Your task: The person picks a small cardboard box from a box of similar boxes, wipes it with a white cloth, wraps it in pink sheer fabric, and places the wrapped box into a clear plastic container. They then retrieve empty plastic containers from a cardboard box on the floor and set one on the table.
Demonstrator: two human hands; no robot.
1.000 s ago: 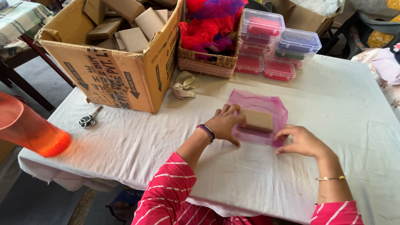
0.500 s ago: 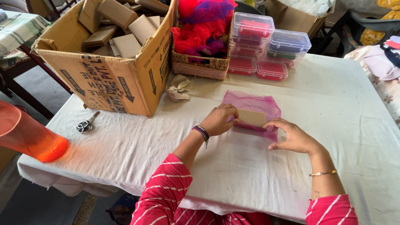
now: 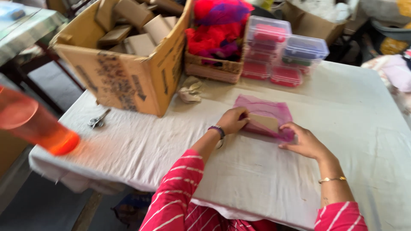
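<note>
The pink mesh pouch [image 3: 266,116] lies flat on the white table cloth [image 3: 171,145], holding a tan rectangular block [image 3: 263,121]. The left hand [image 3: 232,120] presses the pouch's left edge, fingers curled. The right hand [image 3: 303,141] pinches the pouch's near right corner. The block's long axis runs left to right, tilted slightly toward the right hand. Beyond the pouch stand a wicker basket [image 3: 212,68] and clear lidded boxes [image 3: 282,51]; far left of the pouch, a cardboard box [image 3: 124,81].
</note>
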